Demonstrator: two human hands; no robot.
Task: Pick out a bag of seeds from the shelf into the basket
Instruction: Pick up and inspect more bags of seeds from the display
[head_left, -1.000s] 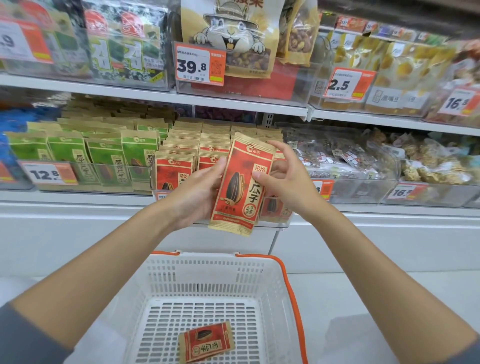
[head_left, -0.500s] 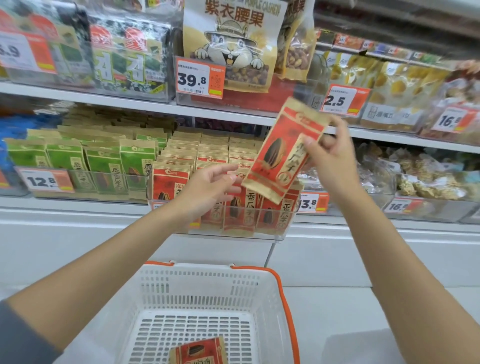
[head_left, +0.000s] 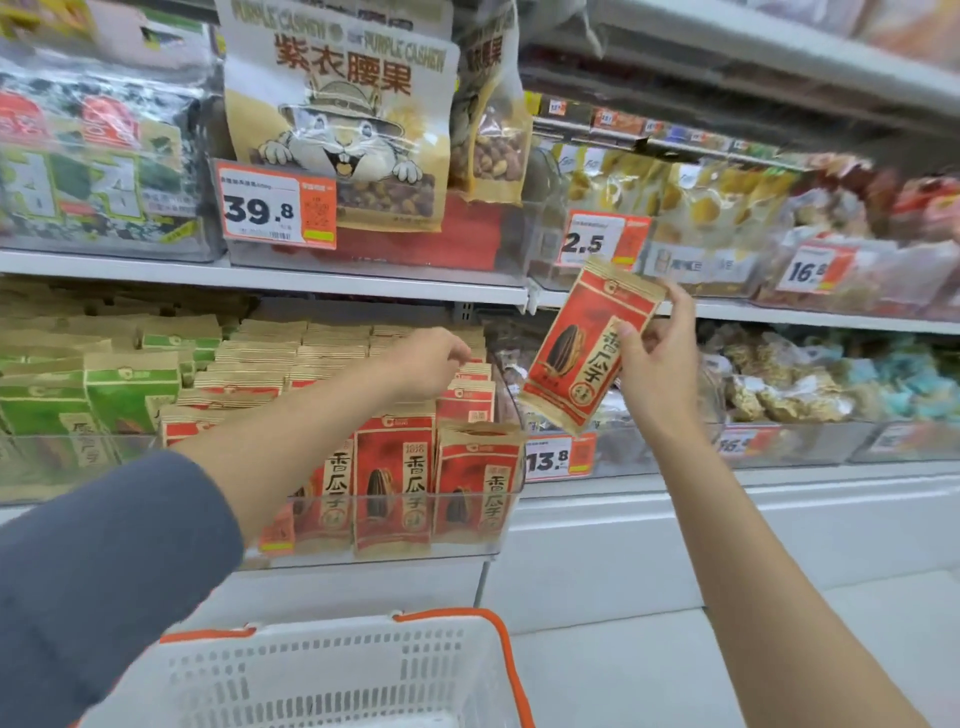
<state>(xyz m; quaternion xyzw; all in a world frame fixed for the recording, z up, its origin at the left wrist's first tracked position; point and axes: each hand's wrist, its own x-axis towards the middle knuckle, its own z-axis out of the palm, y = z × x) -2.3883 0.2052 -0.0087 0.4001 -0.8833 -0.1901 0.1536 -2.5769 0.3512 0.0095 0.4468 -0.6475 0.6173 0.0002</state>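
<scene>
My right hand grips a red bag of seeds, tilted, held up in front of the shelf edge to the right of the bin. My left hand reaches over the rows of red seed bags in the clear shelf bin, fingers curled down at the tops of the back bags; whether it grips one I cannot tell. The white basket with orange rim sits below, at the bottom edge, its floor out of view.
Green seed bags fill the bin to the left. Above, a shelf holds a large cashew bag and seaweed packs. Clear bins of wrapped snacks stand to the right. Orange price tags line the shelf edges.
My right hand carried the red bag up and to the right, away from the left hand. The left hand let go and reached into the red bags. The view tilted up, hiding the basket's floor.
</scene>
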